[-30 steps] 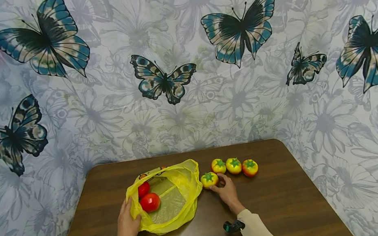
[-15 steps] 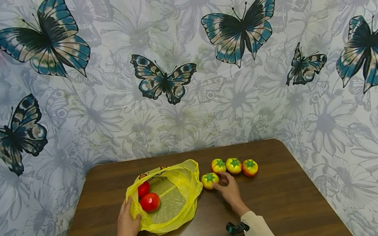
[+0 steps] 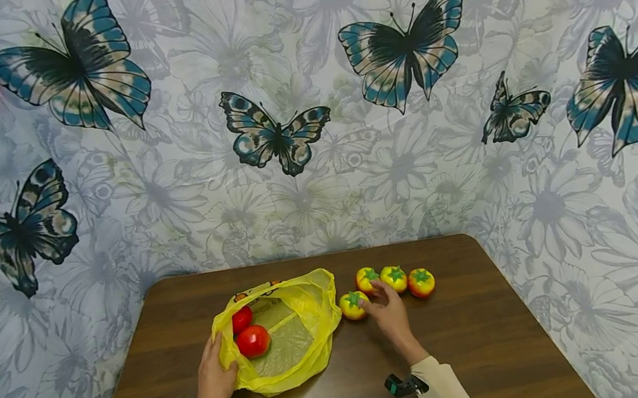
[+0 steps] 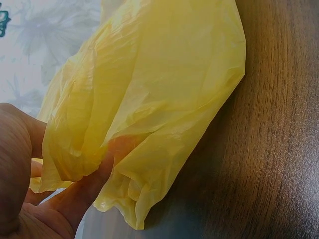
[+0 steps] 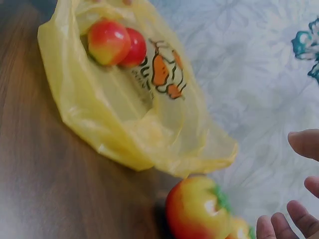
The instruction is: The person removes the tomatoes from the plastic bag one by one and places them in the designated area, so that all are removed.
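My left hand (image 3: 215, 381) grips the left rim of a yellow plastic bag (image 3: 296, 374), which lies on its side with its mouth spread wide. In the left wrist view the thin plastic sits between the thumb and fingers. Inside the bag rest two red tomatoes (image 3: 253, 341). My right hand (image 3: 390, 316) hovers over a group of yellow-and-red tomatoes with green star-shaped tops, its fingers spread and nothing in its grasp. Nearest to it are a tomato (image 3: 351, 306) beside the bag's right edge and another tomato (image 3: 366, 279) just behind, partly overlapped by the fingertips.
Two more tomatoes, a yellowish tomato (image 3: 394, 278) and a redder tomato (image 3: 421, 283), sit to the right. Everything stands on a brown wooden table (image 3: 494, 352). A wall with butterfly-patterned covering (image 3: 309, 214) rises directly behind it.
My right hand has drawn away from the tomato beside the bag and shifted right and slightly back, over the rear tomatoes. The left hand and the bag have stayed in place.
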Demonstrator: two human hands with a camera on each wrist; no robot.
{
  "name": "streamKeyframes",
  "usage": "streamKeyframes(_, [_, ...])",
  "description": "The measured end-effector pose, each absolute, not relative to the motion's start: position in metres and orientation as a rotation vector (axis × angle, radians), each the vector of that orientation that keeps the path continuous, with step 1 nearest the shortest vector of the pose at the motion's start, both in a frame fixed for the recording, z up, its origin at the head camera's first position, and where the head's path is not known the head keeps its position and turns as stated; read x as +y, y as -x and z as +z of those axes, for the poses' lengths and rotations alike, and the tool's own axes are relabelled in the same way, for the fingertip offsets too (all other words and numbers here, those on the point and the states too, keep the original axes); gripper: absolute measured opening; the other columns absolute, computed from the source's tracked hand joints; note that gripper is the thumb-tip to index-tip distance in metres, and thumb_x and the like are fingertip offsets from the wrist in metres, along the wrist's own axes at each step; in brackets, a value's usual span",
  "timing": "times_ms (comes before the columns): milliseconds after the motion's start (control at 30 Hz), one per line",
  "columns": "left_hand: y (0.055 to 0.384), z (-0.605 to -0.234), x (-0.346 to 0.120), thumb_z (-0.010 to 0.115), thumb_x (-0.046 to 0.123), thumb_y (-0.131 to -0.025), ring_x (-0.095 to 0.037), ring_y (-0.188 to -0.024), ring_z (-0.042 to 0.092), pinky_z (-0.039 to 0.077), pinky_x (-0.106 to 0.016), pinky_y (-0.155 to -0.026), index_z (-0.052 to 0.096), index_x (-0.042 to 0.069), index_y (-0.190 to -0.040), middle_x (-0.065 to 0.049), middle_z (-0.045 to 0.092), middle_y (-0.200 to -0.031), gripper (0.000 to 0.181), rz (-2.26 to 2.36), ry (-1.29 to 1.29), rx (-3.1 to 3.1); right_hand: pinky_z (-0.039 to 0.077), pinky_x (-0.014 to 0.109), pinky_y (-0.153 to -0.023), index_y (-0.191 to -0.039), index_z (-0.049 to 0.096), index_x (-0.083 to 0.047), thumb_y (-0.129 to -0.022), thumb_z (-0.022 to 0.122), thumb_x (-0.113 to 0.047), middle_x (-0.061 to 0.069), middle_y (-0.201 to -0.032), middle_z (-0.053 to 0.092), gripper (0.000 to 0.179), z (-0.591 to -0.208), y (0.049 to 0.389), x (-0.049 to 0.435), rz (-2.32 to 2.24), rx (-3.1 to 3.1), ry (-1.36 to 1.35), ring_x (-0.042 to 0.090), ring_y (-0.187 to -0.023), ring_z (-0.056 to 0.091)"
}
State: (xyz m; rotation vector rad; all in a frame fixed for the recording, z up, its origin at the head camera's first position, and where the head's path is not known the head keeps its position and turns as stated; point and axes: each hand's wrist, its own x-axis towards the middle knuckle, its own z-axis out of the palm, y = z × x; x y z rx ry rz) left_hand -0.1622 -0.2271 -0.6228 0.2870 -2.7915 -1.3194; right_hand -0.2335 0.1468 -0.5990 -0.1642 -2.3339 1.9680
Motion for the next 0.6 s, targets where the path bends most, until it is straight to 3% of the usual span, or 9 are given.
streamKeyframes(233, [0.162,-0.622,-0.227,0.06,0.0,-0.086,-0.051,-0.141,0.027,0.024,-0.061,-0.116,0.021,-0.005,-0.153,-0.03,0.016,-0.159,0.077,-1.323,-0.286,-2.792,0.052,0.038,-0.098,-0.137,0.052,-0.005,-0.087,0.073,-0.013,0.017,-0.138,0.054,0.055,-0.579,0.228,0.142,2.003,-2.285,0.076,0.037,-0.128,0.053])
streamKeyframes(600, [0.161,-0.62,-0.226,0.06,0.0,-0.086,-0.051,-0.142,0.026,0.024,-0.06,-0.116,0.022,-0.005,-0.153,-0.03,0.016,-0.159,0.077,-1.328,-0.291,-2.795,0.049,0.037,-0.102,-0.135,0.052,-0.004,-0.088,0.072,-0.011,0.016,-0.136,0.054,0.052,-0.517,0.202,0.123,2.086,-2.263,-0.049,0.034,-0.126,0.053])
